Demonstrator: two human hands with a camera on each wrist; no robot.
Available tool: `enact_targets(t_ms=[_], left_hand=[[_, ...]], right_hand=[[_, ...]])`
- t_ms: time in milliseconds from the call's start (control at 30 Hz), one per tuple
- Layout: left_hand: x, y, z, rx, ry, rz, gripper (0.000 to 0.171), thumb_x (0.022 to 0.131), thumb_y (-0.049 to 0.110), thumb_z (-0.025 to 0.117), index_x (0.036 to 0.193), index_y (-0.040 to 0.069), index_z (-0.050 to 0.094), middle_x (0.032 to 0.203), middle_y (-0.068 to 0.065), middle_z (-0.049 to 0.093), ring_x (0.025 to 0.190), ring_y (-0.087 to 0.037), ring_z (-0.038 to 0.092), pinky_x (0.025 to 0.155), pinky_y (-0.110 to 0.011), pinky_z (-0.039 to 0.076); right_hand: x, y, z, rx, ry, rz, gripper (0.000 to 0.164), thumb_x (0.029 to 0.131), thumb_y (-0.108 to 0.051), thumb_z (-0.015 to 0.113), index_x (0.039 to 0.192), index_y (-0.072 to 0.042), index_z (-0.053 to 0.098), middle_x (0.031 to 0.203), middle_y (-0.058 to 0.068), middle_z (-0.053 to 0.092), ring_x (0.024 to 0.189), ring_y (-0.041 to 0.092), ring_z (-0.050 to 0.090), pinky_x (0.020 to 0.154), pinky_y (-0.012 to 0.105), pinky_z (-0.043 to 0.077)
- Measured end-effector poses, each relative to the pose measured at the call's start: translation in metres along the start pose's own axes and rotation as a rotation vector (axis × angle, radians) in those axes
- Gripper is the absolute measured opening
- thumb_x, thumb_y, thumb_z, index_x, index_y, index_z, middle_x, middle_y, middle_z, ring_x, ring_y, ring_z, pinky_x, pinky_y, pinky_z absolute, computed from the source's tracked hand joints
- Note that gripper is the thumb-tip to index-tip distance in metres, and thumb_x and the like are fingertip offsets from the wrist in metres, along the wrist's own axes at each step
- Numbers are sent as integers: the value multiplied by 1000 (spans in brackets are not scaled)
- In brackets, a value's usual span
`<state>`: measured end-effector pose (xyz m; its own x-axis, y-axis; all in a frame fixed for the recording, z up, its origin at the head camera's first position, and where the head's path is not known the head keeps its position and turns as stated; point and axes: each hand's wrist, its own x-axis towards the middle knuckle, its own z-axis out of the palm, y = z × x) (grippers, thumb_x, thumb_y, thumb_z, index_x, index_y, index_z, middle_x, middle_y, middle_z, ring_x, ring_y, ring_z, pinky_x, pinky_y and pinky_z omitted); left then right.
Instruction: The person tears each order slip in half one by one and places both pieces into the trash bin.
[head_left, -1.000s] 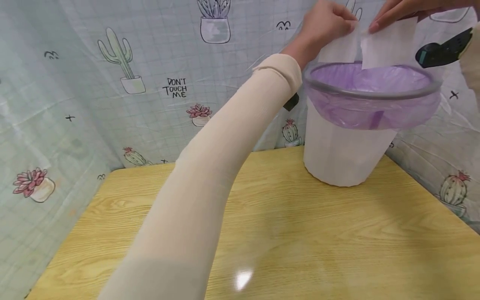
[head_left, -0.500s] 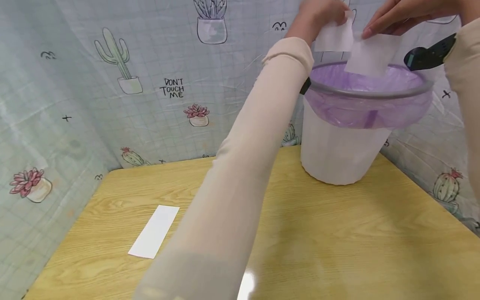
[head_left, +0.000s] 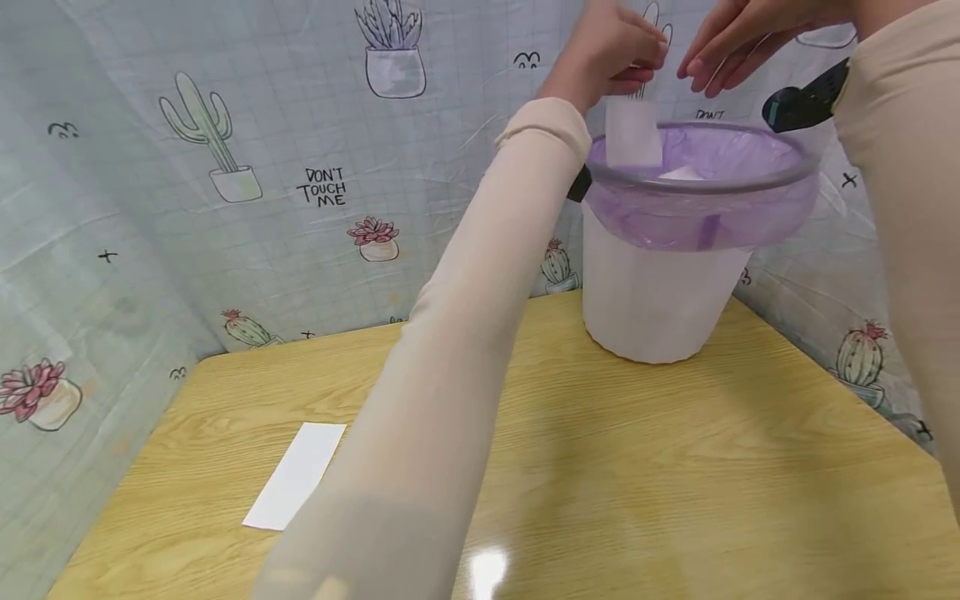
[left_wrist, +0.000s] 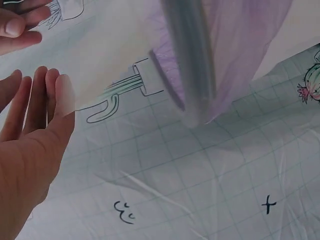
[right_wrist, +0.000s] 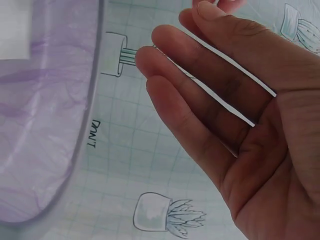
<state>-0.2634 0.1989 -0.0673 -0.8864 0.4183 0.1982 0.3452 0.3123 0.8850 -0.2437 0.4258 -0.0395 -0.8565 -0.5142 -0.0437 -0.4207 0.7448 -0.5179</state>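
My left hand (head_left: 611,54) is above the left side of a trash bin (head_left: 652,283) lined with a purple bag (head_left: 720,150). Just below its fingers a white piece of paper (head_left: 633,137) hangs in the air, apart from them, over the bin's rim. In the left wrist view the fingers of the left hand (left_wrist: 37,120) are loosely bent, holding nothing, with the blurred paper beside them. Over the bin my right hand (head_left: 757,42) holds nothing, its fingers loosely extended, as the right hand (right_wrist: 240,100) in the right wrist view confirms. Another white paper piece (head_left: 681,173) shows inside the bag.
A white rectangular strip of paper (head_left: 296,475) lies on the left part of the wooden table (head_left: 600,467). The bin stands at the table's back right, close to a cactus-print curtain (head_left: 465,150). A grey ring (head_left: 705,185) circles the bin's top.
Both hands held a paper piece earlier and have let go. One piece is now inside the bag, the other in the air lower than before. The strip on the table came into sight from behind the left sleeve.
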Motion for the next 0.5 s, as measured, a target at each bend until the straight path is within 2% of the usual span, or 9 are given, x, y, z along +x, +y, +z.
enact_targets(t_ms=[67, 133, 200, 333, 400, 500], left_hand=[[-15, -3, -2, -43, -26, 9, 16, 99, 14, 67, 111, 9, 76, 93, -2, 64, 77, -12, 58, 73, -16, 54], [-20, -4, -5, -44, -34, -1, 15, 100, 15, 66, 109, 8, 75, 92, -2, 62, 77, -12, 56, 74, -16, 53], [-18, -5, -9, -40, -39, -14, 13, 100, 15, 66, 107, 8, 75, 91, -1, 62, 76, -12, 57, 72, -17, 53], [-3, -12, -21, -5, -47, -28, 9, 98, 15, 68, 102, 10, 75, 91, -1, 65, 78, -12, 59, 71, -18, 53], [0, -18, -30, 24, -57, -28, 9, 98, 15, 69, 101, 10, 75, 92, -2, 66, 78, -13, 60, 70, -19, 53], [-2, -28, -50, 77, -100, -31, 14, 97, 14, 69, 109, 9, 74, 98, -3, 67, 82, -15, 61, 77, -23, 55]], right_hand=[[0, 0, 0, -1, 3, 6, 36, 102, -3, 57, 113, -32, 75, 101, -14, 75, 86, 5, 74, 70, 17, 57], [2, -1, 0, -9, 5, 12, 36, 102, -3, 57, 112, -33, 75, 101, -15, 75, 86, 5, 74, 69, 18, 57], [6, -2, -1, -13, 6, 23, 36, 102, -4, 57, 111, -34, 75, 100, -15, 75, 85, 5, 74, 69, 18, 58], [12, -4, -1, -28, 4, 58, 35, 102, -7, 59, 108, -38, 74, 97, -14, 75, 83, 7, 75, 68, 20, 58], [16, -6, -2, -38, 1, 59, 35, 102, -8, 59, 107, -39, 73, 96, -13, 75, 83, 7, 75, 68, 20, 58], [23, -11, 0, -66, 1, 57, 33, 102, -9, 60, 106, -39, 74, 95, -13, 75, 81, 8, 75, 67, 20, 58]])
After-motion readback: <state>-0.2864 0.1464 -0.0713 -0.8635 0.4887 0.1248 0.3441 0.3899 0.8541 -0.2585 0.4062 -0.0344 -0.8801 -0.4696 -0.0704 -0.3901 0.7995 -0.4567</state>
